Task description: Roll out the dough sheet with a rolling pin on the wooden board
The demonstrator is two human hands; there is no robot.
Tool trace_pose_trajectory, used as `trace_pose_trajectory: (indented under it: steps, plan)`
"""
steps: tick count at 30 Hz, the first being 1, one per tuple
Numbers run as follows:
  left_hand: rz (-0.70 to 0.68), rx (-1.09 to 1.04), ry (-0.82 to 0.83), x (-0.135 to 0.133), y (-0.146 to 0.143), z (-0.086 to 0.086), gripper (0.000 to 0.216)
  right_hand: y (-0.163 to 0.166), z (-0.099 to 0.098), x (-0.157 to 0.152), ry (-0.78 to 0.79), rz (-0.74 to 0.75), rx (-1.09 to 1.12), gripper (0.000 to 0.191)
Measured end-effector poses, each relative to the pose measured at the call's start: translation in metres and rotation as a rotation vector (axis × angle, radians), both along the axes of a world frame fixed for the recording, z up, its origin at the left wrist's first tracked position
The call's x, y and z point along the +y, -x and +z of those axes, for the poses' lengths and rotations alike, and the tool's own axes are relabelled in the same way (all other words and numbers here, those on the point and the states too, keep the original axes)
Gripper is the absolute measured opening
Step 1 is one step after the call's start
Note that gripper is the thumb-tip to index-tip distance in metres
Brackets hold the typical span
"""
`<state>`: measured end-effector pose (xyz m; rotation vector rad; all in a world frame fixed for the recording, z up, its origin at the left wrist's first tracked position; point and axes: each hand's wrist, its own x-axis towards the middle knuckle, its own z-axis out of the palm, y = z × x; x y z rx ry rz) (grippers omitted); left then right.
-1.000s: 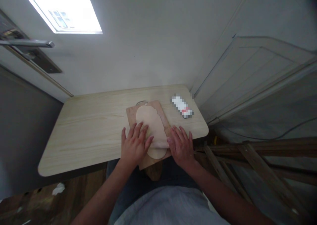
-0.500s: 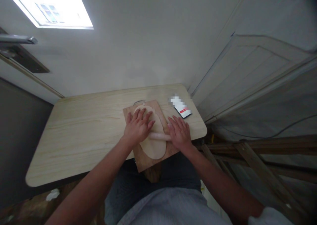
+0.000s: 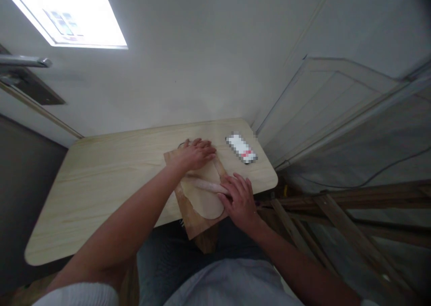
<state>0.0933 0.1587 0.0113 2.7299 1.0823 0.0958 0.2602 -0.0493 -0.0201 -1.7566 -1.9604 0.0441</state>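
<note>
A pale sheet of rolled dough (image 3: 205, 203) lies on a wooden cutting board (image 3: 191, 220) at the table's front edge. Across the dough rests a thin rolling pin (image 3: 210, 186). Its right end is under my right hand (image 3: 239, 199), whose fingers are bent over it with the thumb on the near side. My left hand (image 3: 198, 154) lies palm down over the far end of the dough, fingers stretched out and off the pin. That hand hides the dough's far edge and most of the board's metal handle.
A phone (image 3: 241, 148) with a lit, blurred screen lies on the light wooden table (image 3: 111, 175), right of the board. Behind the table stands a white door or wall (image 3: 175, 99). A metal door handle (image 3: 25, 61) juts in at left; wooden beams (image 3: 353, 225) stand at right.
My left hand has moved from beside the pin's left end to the dough's far end. My right hand has curled its fingers around the pin's right end. The view has shifted slightly.
</note>
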Motion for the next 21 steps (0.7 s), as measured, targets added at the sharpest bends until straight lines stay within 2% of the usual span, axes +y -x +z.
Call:
trace_pose_trajectory:
  steps: [3,6,10,14,16,19,21]
  plan:
    - [0.094,-0.018,0.007,0.0,0.014,-0.002,0.05,-0.004,0.001,0.005,-0.007,0.025,0.02,0.029]
    - [0.169,-0.078,0.024,-0.004,0.038,-0.012,0.053,-0.008,-0.001,0.011,-0.03,0.055,0.047,0.028]
    - [0.124,-0.127,0.005,-0.017,0.067,-0.029,0.052,-0.015,-0.007,0.021,-0.059,0.108,0.078,0.027]
    - [0.298,-0.192,0.022,-0.032,0.086,-0.041,0.054,-0.025,-0.009,0.034,-0.054,0.177,0.115,0.028]
    - [0.331,-0.232,0.032,-0.04,0.094,-0.044,0.053,-0.03,-0.009,0.04,-0.052,0.205,0.139,0.028]
    - [0.3,-0.295,0.045,-0.052,0.104,-0.044,0.049,-0.033,-0.005,0.048,-0.046,0.247,0.146,0.028]
    - [0.357,-0.389,0.082,-0.06,0.111,-0.041,0.051,-0.031,-0.001,0.052,-0.038,0.268,0.123,0.027]
